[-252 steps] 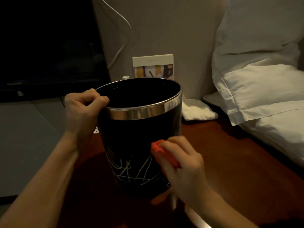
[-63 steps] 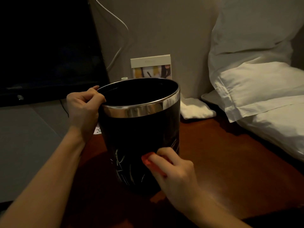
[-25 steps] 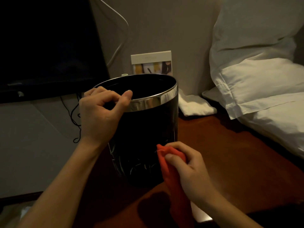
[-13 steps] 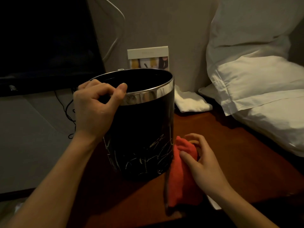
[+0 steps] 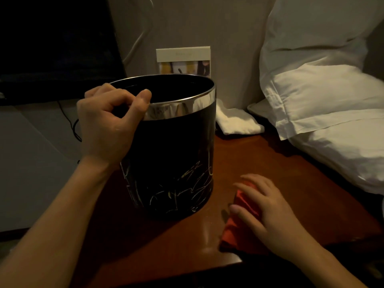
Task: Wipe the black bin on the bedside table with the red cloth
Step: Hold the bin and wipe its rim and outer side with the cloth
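The bin [image 5: 172, 154] stands upright on the table [image 5: 270, 159], toward its left and rear part. It is a round black container, slightly narrower at the base than at the top, with an open mouth and a dark interior. A polished metal band [image 5: 182, 108] runs around the top edge and shows pale reflections. The black wall below the band is plain on its upper part; the lower part carries thin, pale, irregular scribble-like lines, densest near the base. The left hand [image 5: 108, 125] grips the near left section of the rim: the thumb lies against the metal band on the outside, and the curled fingers hook over the edge. The cloth [image 5: 241, 223] lies crumpled on the table to the right of the bin, near the front edge, apart from the bin wall. It is red, with visible folds. The right hand [image 5: 264, 210] rests on top of the cloth with fingers extended and slightly spread, pressing it flat to the table rather than curling around it. Behind the bin, a card [image 5: 184, 61] leans upright against the wall. A folded white towel [image 5: 236, 121] lies on the table at the rear right, just beside the bin. White pillows [image 5: 324, 96] are stacked to the right of the table.
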### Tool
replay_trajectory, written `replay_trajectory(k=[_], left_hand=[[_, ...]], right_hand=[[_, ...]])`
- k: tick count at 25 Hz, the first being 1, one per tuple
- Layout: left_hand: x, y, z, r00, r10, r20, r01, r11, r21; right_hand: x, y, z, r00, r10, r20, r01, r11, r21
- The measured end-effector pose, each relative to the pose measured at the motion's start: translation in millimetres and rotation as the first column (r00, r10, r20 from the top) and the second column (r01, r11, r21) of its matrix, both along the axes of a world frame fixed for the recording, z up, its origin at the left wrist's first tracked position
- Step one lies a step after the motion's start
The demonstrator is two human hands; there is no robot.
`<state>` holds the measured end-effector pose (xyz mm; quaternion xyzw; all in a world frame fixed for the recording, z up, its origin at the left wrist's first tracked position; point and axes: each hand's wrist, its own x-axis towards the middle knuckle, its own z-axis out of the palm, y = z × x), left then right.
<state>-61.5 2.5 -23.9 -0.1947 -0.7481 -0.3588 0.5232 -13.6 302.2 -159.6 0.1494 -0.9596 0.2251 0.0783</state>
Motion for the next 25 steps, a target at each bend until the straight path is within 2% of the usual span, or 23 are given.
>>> replay_trajectory(k=[1,3,6,10,14,17,21,25], left_hand=[[0,0,0,1.000,0.001,0.004,-0.001,1.000,-0.002],[0,-1,0,1.000,-0.005,0.008,0.005,1.000,-0.005],[1,0,0,1.000,0.001,0.017,-0.001,1.000,0.010],[-1,0,-1,1.000,0.004,0.006,-0.004,1.000,0.022],[-1,0,0,1.000,0.013,0.015,-0.013,1.000,0.014],[-1,-1,-1,1.000,0.010,0.015,-0.010,1.000,0.023],[2,1,0,1.000,0.016,0.024,-0.016,1.000,0.018],[3,2,1,1.000,0.016,0.010,-0.016,1.000,0.003]], right_hand=[[1,1,-1,0.996,0.079,0.044,-0.079,0.997,-0.009],[0,2,-2,0.985,0.131,0.115,-0.133,0.991,0.017],[0,4,-8,0.975,0.081,0.208,-0.104,0.989,0.103],[1,-1,-17,0.977,0.050,0.205,-0.084,0.983,0.162],[1,-3,-9,0.978,0.010,0.206,-0.042,0.987,0.154],[5,-6,-7,0.981,-0.005,0.193,-0.015,0.995,0.103],[9,-7,-19,0.991,0.026,0.131,-0.008,0.991,-0.132],[8,-5,-21,0.998,0.019,0.057,-0.004,0.970,-0.245]])
